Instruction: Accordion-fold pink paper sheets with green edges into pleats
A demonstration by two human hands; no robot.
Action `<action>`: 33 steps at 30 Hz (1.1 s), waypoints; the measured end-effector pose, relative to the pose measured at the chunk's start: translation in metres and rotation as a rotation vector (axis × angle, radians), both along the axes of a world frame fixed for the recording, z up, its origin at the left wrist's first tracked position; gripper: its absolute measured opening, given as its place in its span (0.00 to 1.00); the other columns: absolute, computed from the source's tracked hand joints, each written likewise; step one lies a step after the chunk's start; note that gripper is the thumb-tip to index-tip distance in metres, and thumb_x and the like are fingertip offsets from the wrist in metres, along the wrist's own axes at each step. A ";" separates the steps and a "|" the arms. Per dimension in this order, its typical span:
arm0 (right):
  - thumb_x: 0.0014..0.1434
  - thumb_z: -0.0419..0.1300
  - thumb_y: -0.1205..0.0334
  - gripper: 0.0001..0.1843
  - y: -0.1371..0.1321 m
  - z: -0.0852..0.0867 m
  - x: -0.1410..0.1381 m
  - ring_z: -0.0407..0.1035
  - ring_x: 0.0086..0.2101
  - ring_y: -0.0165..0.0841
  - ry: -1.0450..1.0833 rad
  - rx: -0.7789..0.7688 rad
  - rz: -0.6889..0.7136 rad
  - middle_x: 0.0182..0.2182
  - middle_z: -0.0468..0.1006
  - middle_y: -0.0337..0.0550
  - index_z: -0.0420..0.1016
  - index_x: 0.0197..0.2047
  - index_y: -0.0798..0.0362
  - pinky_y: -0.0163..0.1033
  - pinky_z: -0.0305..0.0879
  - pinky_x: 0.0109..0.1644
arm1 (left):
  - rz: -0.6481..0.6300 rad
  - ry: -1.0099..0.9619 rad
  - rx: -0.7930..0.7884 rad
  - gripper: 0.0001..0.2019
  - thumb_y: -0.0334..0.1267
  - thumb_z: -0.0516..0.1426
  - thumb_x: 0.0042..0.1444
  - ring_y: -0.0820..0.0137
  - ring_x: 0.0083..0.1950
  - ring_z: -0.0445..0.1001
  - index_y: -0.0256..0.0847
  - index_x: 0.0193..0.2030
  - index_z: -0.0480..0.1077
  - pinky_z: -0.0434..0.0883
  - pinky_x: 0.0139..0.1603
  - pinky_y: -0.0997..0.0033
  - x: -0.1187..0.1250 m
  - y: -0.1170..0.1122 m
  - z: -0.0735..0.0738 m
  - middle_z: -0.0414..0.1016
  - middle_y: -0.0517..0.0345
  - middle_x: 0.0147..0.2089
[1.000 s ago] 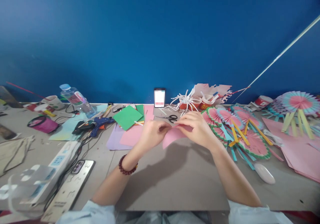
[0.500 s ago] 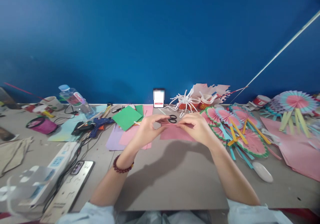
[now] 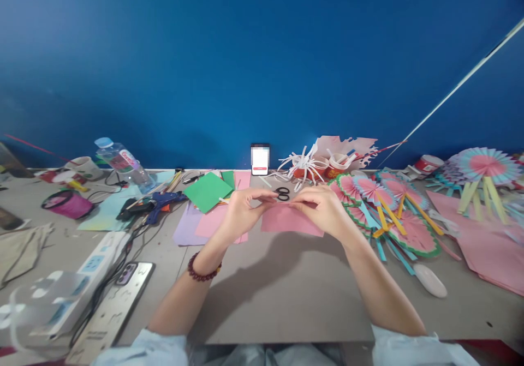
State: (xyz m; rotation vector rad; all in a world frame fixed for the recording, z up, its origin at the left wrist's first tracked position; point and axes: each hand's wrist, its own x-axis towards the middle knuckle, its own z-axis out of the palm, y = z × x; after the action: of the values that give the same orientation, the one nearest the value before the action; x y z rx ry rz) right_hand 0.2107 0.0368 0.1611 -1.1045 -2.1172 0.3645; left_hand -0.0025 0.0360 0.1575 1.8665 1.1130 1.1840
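Observation:
Between my hands hangs a sheet of pink paper (image 3: pixel 291 220), tilted up above the table. My left hand (image 3: pixel 246 209) pinches its upper left edge between thumb and fingers. At the upper right part, my right hand (image 3: pixel 318 207) grips the same edge, its thumb and fingers pressed together. The lower part of the paper hangs toward me, and my fingers cover the upper corners. Just beyond the paper's top edge show the black handles of a pair of scissors (image 3: pixel 282 193); its blades are out of sight.
Left lie green paper (image 3: pixel 208 192), a blue glue gun (image 3: pixel 161 207), a power strip (image 3: pixel 88 279) and a phone (image 3: pixel 118 306). A lit phone (image 3: pixel 260 160) leans on the wall. Right are pleated paper fans (image 3: pixel 409 232), a white mouse (image 3: pixel 429 280) and pink sheets (image 3: pixel 487 251).
The pink paper's lower edge has dropped slightly toward me, so more of its face shows. Both hands keep their pinch in nearly the same place.

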 end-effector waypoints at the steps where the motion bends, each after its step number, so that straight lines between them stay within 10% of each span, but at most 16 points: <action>1: 0.59 0.61 0.61 0.08 0.000 0.000 0.000 0.75 0.31 0.35 -0.004 -0.018 -0.003 0.30 0.83 0.41 0.81 0.30 0.49 0.41 0.64 0.40 | 0.005 0.001 -0.013 0.06 0.34 0.61 0.53 0.66 0.38 0.80 0.40 0.36 0.79 0.77 0.44 0.69 0.000 0.000 0.000 0.82 0.54 0.37; 19: 0.54 0.61 0.49 0.20 0.023 -0.007 0.028 0.72 0.44 0.38 0.201 -0.645 0.111 0.45 0.80 0.48 0.78 0.45 0.54 0.41 0.67 0.48 | -0.058 -0.251 -0.307 0.27 0.43 0.68 0.43 0.67 0.39 0.76 0.38 0.51 0.72 0.71 0.44 0.69 -0.030 0.040 -0.017 0.78 0.54 0.38; 33: 0.52 0.62 0.60 0.22 0.034 -0.024 0.029 0.73 0.42 0.36 0.221 -0.662 0.028 0.42 0.79 0.48 0.73 0.51 0.54 0.43 0.68 0.50 | -0.003 -0.303 -0.413 0.25 0.44 0.70 0.38 0.65 0.41 0.78 0.37 0.45 0.76 0.70 0.50 0.65 -0.034 0.049 -0.023 0.80 0.54 0.34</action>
State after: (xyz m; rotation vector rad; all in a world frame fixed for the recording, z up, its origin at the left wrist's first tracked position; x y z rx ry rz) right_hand 0.2397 0.0708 0.1371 -1.3134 -1.8522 1.2035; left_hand -0.0367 0.0853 0.1347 1.3279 1.0845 1.0919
